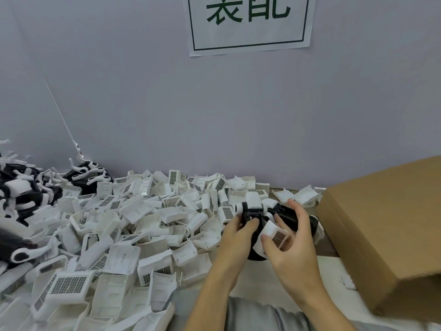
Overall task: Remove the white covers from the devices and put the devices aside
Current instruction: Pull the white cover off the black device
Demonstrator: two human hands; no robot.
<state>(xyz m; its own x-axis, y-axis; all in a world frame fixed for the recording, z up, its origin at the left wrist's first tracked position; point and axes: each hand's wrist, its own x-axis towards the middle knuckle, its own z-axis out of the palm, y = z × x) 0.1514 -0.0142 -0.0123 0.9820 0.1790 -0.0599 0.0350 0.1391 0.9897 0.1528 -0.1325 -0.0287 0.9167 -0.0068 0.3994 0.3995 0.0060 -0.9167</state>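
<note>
A black device with white parts [253,210] is held above the table's right side, in front of a second black device [290,217] lying behind it. My left hand [238,237] grips the device from the left, thumb on its black body. My right hand [290,244] pinches a white cover with a dark grid [274,236] at the device's lower right; the cover sits tilted against the device. Whether the cover is fully off I cannot tell.
A large heap of loose white covers [124,225] fills the table's left and middle. Black-and-white devices [26,192] are piled at the far left. A brown cardboard box [386,228] stands at the right. A paper sign [248,22] hangs on the wall.
</note>
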